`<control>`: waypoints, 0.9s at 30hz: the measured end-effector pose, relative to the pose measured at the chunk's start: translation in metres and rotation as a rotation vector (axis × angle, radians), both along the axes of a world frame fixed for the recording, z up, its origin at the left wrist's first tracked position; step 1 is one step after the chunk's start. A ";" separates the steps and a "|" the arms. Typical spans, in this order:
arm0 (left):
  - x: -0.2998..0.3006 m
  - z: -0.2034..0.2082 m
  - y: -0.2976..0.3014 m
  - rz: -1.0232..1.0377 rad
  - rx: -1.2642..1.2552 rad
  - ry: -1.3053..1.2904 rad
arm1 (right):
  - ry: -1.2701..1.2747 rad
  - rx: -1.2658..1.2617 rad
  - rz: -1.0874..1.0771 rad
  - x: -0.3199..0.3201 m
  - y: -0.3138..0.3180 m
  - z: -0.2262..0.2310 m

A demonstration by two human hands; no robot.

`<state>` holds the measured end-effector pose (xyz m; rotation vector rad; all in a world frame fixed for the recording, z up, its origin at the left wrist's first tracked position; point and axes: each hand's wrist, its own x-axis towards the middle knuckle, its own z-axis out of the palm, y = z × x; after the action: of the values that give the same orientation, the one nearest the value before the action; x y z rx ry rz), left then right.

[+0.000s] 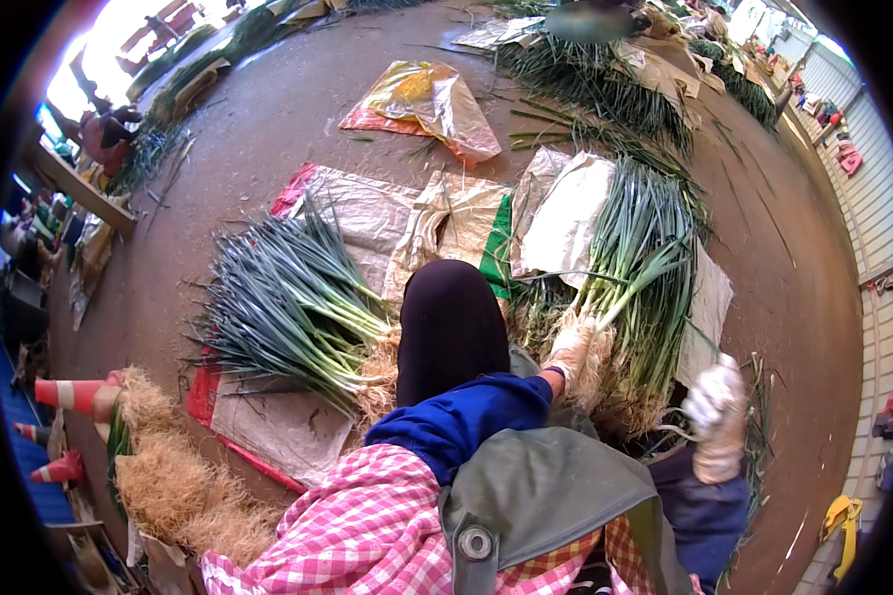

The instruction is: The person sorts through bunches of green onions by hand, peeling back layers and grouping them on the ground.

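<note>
My left hand (572, 349), in a pale glove, reaches across to the pile of spring onions (643, 268) on the right. Its fingers are closed around the lower white stalk of a spring onion (620, 297) whose green leaves point away to the upper right. My right hand (716, 409), also gloved, is raised beside the root end of that pile. It is smeared by motion, so its fingers cannot be made out. A pale thin strip (673, 430) shows just left of it. Another heap of spring onions (288, 302) lies to the left, roots toward me.
Flattened sacks (362, 213) lie under and between the heaps, with a crumpled sack (427, 104) farther off. Fibrous tan roots (193, 486) are piled at lower left near red-and-white cones (69, 395). More green bundles (595, 84) line the back. A corrugated wall (878, 198) runs along the right.
</note>
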<state>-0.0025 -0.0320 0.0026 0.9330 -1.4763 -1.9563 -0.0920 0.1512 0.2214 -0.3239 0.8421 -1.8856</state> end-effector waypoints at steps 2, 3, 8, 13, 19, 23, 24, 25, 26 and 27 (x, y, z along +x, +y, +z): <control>0.005 -0.004 -0.007 -0.107 -0.090 -0.053 | 0.182 0.221 -0.211 -0.022 0.062 0.033; 0.007 -0.007 -0.010 -0.164 -0.135 -0.080 | 0.303 0.318 -0.254 -0.026 0.091 0.052; -0.001 0.009 -0.021 -0.199 -0.149 -0.314 | 0.340 0.246 -0.665 -0.040 0.270 0.093; 0.001 0.000 -0.018 -0.118 -0.372 -0.395 | 0.567 0.640 -1.116 -0.046 0.444 0.102; 0.001 -0.003 -0.020 -0.300 -0.265 -0.483 | 0.798 2.277 -0.240 -0.036 0.614 -0.011; -0.010 0.011 -0.011 -0.267 -0.399 -0.504 | 1.478 2.296 0.191 -0.077 0.579 -0.069; -0.013 0.024 -0.013 -0.275 -0.359 -0.513 | 1.709 2.214 0.165 -0.095 0.546 -0.083; 0.017 0.019 -0.031 -0.097 -0.502 -0.675 | 1.452 1.995 -0.082 -0.103 0.396 -0.114; -0.003 0.026 -0.032 -0.106 -0.501 -0.622 | 1.789 1.787 0.103 -0.132 0.378 -0.090; -0.022 0.033 -0.036 -0.110 -0.500 -0.572 | 1.464 1.612 -0.194 -0.165 0.357 -0.076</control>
<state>-0.0241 -0.0680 0.0358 1.2430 -2.2373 -1.3166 -0.2573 0.5084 0.1453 -0.5163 2.9854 -0.2757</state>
